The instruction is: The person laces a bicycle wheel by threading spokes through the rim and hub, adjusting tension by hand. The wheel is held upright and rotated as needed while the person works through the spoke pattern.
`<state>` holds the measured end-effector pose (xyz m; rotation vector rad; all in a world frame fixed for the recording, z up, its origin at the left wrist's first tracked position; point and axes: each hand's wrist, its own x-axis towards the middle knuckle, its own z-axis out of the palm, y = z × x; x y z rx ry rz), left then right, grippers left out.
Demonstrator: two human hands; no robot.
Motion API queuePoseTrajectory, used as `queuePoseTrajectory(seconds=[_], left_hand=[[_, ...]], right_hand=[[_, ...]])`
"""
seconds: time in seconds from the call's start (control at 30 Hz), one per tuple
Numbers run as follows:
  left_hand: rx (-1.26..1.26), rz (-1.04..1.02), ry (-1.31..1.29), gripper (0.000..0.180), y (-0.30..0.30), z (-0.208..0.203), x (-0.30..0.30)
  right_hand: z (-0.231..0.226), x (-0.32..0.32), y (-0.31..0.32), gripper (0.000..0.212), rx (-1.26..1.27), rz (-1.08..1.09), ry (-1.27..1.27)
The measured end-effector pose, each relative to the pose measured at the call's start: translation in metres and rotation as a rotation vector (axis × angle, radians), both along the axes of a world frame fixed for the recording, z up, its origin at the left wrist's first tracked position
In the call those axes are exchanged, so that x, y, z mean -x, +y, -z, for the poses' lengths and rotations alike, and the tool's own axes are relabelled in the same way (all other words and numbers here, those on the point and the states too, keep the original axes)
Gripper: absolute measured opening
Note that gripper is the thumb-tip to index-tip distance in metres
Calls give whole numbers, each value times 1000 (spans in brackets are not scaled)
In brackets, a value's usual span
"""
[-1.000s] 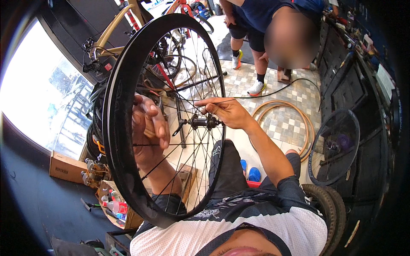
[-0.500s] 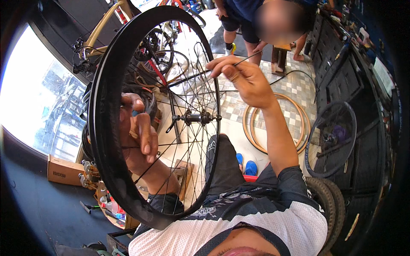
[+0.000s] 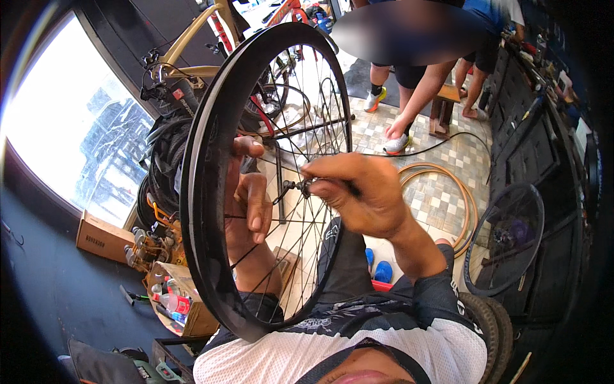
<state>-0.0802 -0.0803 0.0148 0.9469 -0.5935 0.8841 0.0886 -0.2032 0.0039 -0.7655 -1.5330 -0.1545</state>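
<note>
A black bicycle wheel with a deep rim stands upright before my chest, laced with thin dark spokes. My left hand is curled at the left side of the rim and holds it; its fingers show through the spokes. Closed in a pinch, my right hand is at the hub and covers most of it. The thin spoke seen in these fingers half a second ago is hidden by the hand now.
Two tan tyre hoops lie on the tiled floor. A spare wheel leans on dark drawers. At left are a cardboard box and a carton of bottles. Another person's hand reaches toward a shoe.
My right hand has come down from the upper right of the wheel to the hub. The wheel sits farther right in view. A person at the back now bends toward a shoe.
</note>
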Motion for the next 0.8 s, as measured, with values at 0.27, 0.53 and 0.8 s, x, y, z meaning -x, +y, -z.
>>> queuePoseTrajectory(seconds=[0.27, 0.53, 0.8], left_hand=[[-45, -179, 29, 42, -3, 4, -1], [-21, -221, 49, 42, -6, 1, 0], [-60, -227, 58, 40, -3, 5, -3]], right_hand=[[15, 24, 13, 28, 127, 88, -23], [11, 27, 13, 27, 156, 76, -18], [17, 28, 15, 27, 170, 21, 27]])
